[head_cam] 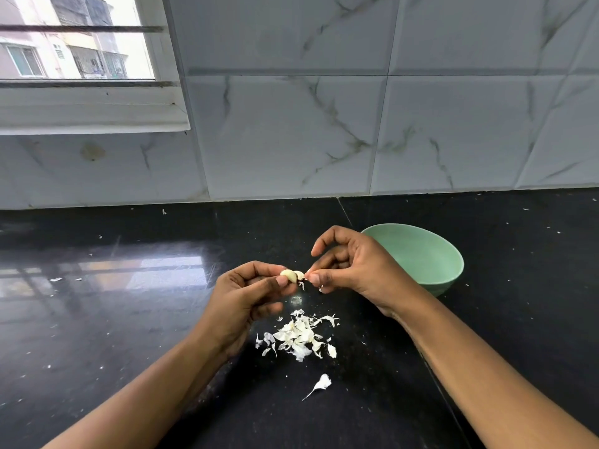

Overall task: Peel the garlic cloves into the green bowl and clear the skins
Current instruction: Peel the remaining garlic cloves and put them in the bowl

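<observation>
Daylight from window — glare on counter; edges bowed.

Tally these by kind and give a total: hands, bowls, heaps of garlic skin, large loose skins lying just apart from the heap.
Hands: 2, left hand and right hand, both pinching the garlic
Green bowl: 1
Heap of skins: 1
Large loose skin near the heap: 1
Total: 5
</observation>
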`<state>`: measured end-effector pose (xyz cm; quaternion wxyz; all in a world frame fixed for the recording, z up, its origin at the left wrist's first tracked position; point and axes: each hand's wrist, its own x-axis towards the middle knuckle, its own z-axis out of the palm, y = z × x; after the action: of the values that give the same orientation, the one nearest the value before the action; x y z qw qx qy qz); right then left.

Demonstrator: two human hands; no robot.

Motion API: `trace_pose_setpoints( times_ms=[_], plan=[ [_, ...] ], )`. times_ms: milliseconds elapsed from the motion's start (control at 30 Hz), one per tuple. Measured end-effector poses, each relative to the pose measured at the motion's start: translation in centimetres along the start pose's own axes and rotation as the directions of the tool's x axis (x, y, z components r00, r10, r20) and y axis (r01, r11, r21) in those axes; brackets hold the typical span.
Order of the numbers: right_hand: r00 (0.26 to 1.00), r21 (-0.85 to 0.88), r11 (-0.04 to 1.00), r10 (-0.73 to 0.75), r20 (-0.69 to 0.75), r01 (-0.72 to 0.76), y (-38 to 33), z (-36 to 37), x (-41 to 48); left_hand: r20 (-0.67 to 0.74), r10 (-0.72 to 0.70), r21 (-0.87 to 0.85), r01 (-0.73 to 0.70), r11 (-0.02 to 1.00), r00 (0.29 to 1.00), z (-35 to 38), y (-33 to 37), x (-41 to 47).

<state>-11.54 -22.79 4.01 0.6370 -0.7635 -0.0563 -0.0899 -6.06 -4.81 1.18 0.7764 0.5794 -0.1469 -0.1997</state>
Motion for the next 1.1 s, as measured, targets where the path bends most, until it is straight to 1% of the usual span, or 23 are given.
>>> trace_pose_setpoints(
  times_ms=[67,200,333,400,467,500,567,667,767,867,933,1000,1033,1100],
  plan=[
    [1.0,0.022,1.0,-0.013,0.002,0.013,0.1,0.2,0.0,0.007,0.001,-0.009,-0.001,1.0,1.0,-0.1,0.0,0.1],
    [0.997,-0.025,0.996,-0.082,-0.007,0.082,0.1,0.4,-0.1,0.033,0.02,-0.017,-0.02,1.0,0.999,-0.1,-0.1,0.1],
    [0.992,-0.007,0.993,-0.114,0.06,0.114,-0.4,0.2,-0.4,0.062,0.044,-0.024,-0.043,0.999,0.997,-0.2,-0.1,-0.1],
    [0.99,-0.112,0.984,-0.136,0.048,0.14,-0.6,0.3,-0.4,0.078,0.049,-0.03,-0.047,0.998,0.996,-0.3,-0.1,0.0],
    [0.979,-0.276,0.941,-0.204,0.008,0.198,-0.7,0.7,-0.5,0.081,0.055,-0.036,-0.052,0.998,0.995,-0.2,-0.1,-0.1],
    [0.971,-0.329,0.918,-0.239,-0.014,0.221,-0.6,0.9,-0.5,0.07,0.055,-0.035,-0.052,0.998,0.996,-0.2,-0.1,-0.1],
    [0.957,-0.371,0.895,-0.284,-0.049,0.247,-0.4,1.3,-0.6,0.043,0.068,-0.026,-0.067,0.997,0.997,-0.1,-0.2,-0.1],
    [0.952,-0.412,0.879,-0.295,-0.077,0.239,-0.2,1.5,-0.6,0.024,0.143,0.068,-0.144,0.987,0.989,0.1,-0.1,-0.2],
    [0.945,-0.438,0.87,-0.304,-0.118,0.226,-0.1,1.8,-0.7,0.038,0.299,0.181,-0.3,0.936,0.954,0.2,-0.1,-0.5],
    [0.938,-0.434,0.876,-0.305,-0.165,0.209,0.0,2.1,-0.8,0.082,0.436,0.262,-0.441,0.858,0.896,0.1,-0.5,-0.5],
    [0.934,-0.417,0.888,-0.297,-0.197,0.195,-0.1,2.2,-0.8,0.129,0.52,0.354,-0.529,0.771,0.844,-0.2,-0.8,-0.5],
    [0.934,-0.404,0.896,-0.288,-0.213,0.184,0.0,2.4,-0.9,0.171,0.575,0.42,-0.587,0.692,0.8,-0.5,-1.0,-0.6],
    [0.935,-0.407,0.896,-0.282,-0.214,0.177,0.1,2.5,-0.9,0.175,0.578,0.424,-0.591,0.687,0.797,-0.5,-1.0,-0.6],
    [0.94,-0.433,0.889,-0.266,-0.216,0.152,0.5,2.6,-0.7,0.137,0.547,0.372,-0.554,0.744,0.826,-0.3,-0.9,-0.6]
  ],
)
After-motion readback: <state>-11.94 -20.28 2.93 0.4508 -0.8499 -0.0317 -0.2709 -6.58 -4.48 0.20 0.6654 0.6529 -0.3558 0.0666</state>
